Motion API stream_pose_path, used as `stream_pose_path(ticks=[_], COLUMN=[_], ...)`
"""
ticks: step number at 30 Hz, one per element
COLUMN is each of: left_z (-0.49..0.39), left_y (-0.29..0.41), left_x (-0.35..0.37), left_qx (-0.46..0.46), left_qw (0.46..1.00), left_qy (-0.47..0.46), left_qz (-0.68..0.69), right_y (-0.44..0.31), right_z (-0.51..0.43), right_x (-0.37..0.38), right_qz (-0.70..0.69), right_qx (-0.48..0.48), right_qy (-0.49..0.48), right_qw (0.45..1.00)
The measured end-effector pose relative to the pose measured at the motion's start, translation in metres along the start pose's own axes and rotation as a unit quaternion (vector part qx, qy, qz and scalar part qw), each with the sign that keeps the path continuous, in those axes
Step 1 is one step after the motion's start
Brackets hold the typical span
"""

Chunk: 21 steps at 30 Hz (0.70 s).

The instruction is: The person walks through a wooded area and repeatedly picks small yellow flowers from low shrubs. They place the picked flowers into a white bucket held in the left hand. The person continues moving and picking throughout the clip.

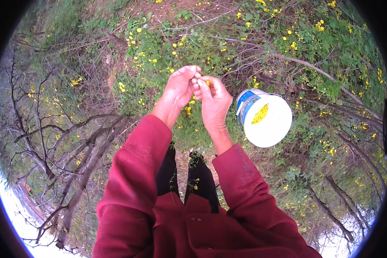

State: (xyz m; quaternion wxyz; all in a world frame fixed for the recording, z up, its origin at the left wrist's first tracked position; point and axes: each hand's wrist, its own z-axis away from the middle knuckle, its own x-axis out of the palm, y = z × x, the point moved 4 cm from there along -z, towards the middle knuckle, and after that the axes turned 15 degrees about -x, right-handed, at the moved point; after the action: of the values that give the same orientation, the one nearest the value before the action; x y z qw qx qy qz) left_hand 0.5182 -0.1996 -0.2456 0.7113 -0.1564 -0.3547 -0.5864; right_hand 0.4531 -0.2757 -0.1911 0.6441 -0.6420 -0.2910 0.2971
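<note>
Both my hands meet in front of me above the yellow-flowered plants. The fingers of my left hand (180, 86) are bent, and their tips come up against those of the right; whether they pinch anything is too small to tell. A small yellow flower head (208, 83) shows between the thumb and fingers of my right hand (215, 100). To the right of that hand is a white plastic bucket (274, 130) with a blue printed label and a wire handle. It leans, and yellow flower heads (260, 113) lie inside it. What bears the bucket is hidden.
Yellow flowers (138, 42) grow among green plants ahead. A long bare branch (309, 67) crosses at the right. Thicker leafless branches (87, 180) spread at the left, and more stems (325, 208) stand lower right. My legs in dark trousers (200, 180) are below my hands.
</note>
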Motion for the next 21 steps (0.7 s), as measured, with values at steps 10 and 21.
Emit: stream_pose_path(ticks=[10, 21], left_z=[0.009, -0.006], left_y=[0.026, -0.048], left_x=[0.008, 0.059], left_qx=[-0.003, 0.047], left_qw=[0.999, 0.972], left_qy=[0.021, 0.129], left_qz=[-0.046, -0.190], right_y=[-0.010, -0.054], right_z=[0.035, 0.008], right_x=[-0.144, -0.114], right_qz=[0.123, 0.272], right_qx=[-0.082, -0.157], right_qy=[0.068, -0.073], right_qw=[0.987, 0.947])
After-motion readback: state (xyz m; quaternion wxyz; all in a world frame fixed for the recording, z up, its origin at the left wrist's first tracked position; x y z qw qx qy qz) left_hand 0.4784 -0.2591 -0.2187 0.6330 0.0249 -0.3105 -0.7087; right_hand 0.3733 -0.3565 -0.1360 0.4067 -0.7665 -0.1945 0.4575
